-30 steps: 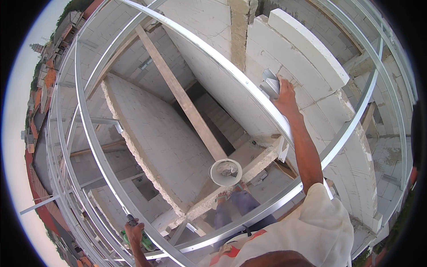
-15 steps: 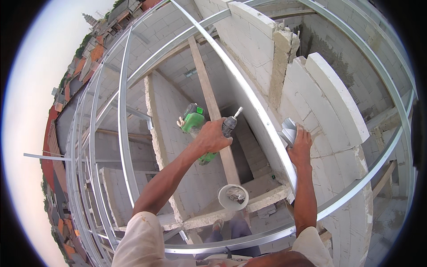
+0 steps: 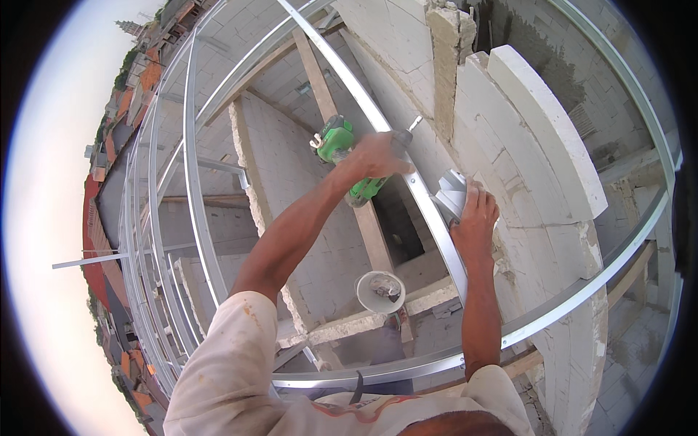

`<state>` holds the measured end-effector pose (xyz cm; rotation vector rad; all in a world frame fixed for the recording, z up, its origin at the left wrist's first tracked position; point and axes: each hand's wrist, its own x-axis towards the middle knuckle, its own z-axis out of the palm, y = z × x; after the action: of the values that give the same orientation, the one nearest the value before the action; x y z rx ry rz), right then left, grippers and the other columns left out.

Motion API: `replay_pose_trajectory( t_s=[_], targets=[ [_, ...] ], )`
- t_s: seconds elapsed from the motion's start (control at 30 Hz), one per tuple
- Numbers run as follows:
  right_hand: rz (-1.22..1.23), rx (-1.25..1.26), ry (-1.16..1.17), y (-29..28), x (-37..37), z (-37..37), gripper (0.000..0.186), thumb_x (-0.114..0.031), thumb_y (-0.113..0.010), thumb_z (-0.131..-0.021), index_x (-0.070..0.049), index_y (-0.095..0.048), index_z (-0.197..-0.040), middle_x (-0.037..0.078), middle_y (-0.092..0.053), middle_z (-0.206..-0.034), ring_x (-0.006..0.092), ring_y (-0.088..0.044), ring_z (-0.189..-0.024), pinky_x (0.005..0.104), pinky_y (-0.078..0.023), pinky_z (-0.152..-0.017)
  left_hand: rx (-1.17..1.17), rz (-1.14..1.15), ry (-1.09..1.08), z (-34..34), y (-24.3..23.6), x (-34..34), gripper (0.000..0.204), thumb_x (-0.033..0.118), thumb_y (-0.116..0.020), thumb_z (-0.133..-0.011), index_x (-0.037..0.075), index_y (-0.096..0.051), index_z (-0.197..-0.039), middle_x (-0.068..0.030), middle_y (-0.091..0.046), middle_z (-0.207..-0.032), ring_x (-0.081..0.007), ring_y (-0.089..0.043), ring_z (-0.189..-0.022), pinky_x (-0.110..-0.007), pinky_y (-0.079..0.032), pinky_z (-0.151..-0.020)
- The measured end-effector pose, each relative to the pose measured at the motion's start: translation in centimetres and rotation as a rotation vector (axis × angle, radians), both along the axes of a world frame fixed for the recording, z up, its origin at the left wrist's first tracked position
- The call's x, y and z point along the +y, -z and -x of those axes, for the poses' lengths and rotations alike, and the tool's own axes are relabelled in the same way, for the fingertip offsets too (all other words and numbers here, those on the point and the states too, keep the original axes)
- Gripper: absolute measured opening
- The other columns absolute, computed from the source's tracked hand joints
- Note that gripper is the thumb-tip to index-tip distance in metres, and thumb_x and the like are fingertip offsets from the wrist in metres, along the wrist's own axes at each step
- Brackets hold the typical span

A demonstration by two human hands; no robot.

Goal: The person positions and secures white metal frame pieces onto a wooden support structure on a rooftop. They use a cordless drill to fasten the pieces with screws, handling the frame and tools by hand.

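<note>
A green and black cordless drill [image 3: 337,138] is in my left hand [image 3: 374,155], which is somewhat blurred and wrapped round it. The drill's bit points up and to the right, over the slanting silver metal beam [image 3: 423,195]. My right hand [image 3: 476,212] is closed on a short folded piece of silver metal channel [image 3: 452,192]. That piece lies against the right side of the beam, a short way below the drill's tip. Part of the drill is hidden behind my left hand.
A white bucket [image 3: 380,292] with grey residue stands below, near a wooden plank [image 3: 315,76]. Pale block walls [image 3: 527,163] rise at the right. Several metal frame members [image 3: 190,138] run along the left, with a deep drop between walls beneath. Rooftops [image 3: 149,76] lie beyond.
My left hand has carried the drill up and to the right, bringing its bit across the beam. The view has shifted, and my right hand still holds the metal piece against the beam.
</note>
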<state>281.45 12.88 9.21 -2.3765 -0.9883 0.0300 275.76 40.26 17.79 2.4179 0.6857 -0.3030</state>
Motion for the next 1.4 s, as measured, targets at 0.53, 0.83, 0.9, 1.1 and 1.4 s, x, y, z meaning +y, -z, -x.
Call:
replay_pose_trajectory(
  t_s=[0.53,0.83,0.9,1.1,1.4],
  targets=[
    [0.076,-0.014,-0.04,1.4,1.0,0.3,0.09,-0.001,-0.084,-0.071,-0.008,-0.042,-0.151,0.014,-0.054,-0.142,0.0389,-0.051,-0.129,0.0568,-0.041,-0.108,0.014,-0.025,-0.055,1.3,2.4,0.7,0.076,0.039,-0.084,-0.075,-0.007,-0.062,-0.131,-0.0295,-0.07,-0.117,-0.0402,-0.069,-0.11,-0.047,-0.055,-0.095],
    [0.055,0.03,-0.055,1.1,1.3,0.4,0.091,0.002,-0.083,-0.07,-0.01,-0.042,-0.151,0.015,-0.054,-0.142,0.0398,-0.051,-0.129,0.0581,-0.041,-0.108,0.096,0.011,-0.114,1.2,1.7,0.4,0.074,0.035,-0.084,-0.075,-0.012,-0.062,-0.128,-0.0278,-0.072,-0.111,-0.0373,-0.071,-0.102,-0.045,-0.057,-0.089],
    [0.039,0.039,-0.062,1.3,1.3,0.2,0.091,0.002,-0.083,-0.07,-0.009,-0.042,-0.151,0.015,-0.054,-0.142,0.0402,-0.051,-0.129,0.0581,-0.041,-0.108,0.098,0.013,-0.135,1.2,2.0,0.2,0.075,0.035,-0.084,-0.075,-0.012,-0.062,-0.129,-0.0278,-0.072,-0.111,-0.037,-0.071,-0.103,-0.045,-0.057,-0.09],
    [-0.026,0.071,-0.066,1.7,1.1,0.1,0.089,0.0,-0.081,-0.072,-0.008,-0.042,-0.151,0.016,-0.054,-0.143,0.0423,-0.05,-0.13,0.0587,-0.04,-0.108,0.08,-0.07,-0.135,1.3,3.1,0.4,0.085,0.038,-0.085,-0.077,-0.011,-0.055,-0.14,-0.031,-0.067,-0.127,-0.0399,-0.066,-0.117,-0.045,-0.054,-0.1],
    [-0.055,0.105,-0.045,1.7,1.3,-0.4,0.087,-0.002,-0.08,-0.071,-0.007,-0.042,-0.149,0.017,-0.053,-0.143,0.0435,-0.048,-0.131,0.0596,-0.039,-0.108,0.173,-0.057,-0.07,0.0,1.7,0.4,0.087,0.039,-0.085,-0.079,-0.007,-0.053,-0.146,-0.0302,-0.062,-0.136,-0.0411,-0.062,-0.124,-0.046,-0.052,-0.105]
  ],
)
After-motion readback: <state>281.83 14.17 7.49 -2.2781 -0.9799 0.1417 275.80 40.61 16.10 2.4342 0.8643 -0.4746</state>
